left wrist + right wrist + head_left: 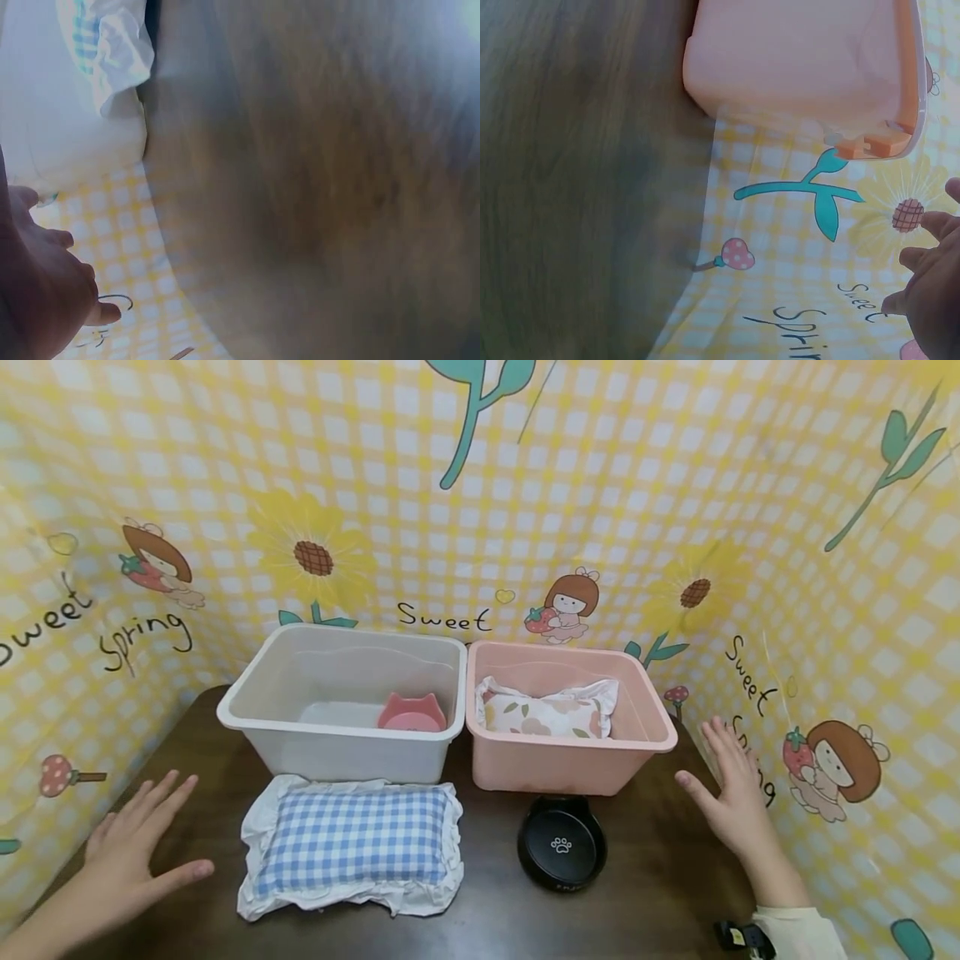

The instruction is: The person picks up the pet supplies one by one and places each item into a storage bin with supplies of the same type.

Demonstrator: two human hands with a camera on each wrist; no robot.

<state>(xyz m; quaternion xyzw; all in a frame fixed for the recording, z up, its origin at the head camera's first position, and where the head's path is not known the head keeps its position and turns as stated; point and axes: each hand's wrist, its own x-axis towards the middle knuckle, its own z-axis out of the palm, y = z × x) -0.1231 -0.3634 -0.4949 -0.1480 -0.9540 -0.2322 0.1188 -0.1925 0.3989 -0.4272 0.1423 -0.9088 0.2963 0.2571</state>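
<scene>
My left hand is spread with straight fingers at the table's left side, holding nothing. Nearest to it lies a blue-and-white checked pillow with a white ruffled edge. On the right, my right hand is also spread, thumb out and holding nothing. A black pet bowl with a paw print sits left of it. Behind the pillow stands a white bin with a pink cat-eared bowl inside. Beside it, a pink bin contains a floral ruffled pillow.
Both bins stand side by side at the back of the dark wooden table. A yellow checked cloth printed with sunflowers and cartoon figures hangs behind and on both sides. A black strapped device is at my right wrist.
</scene>
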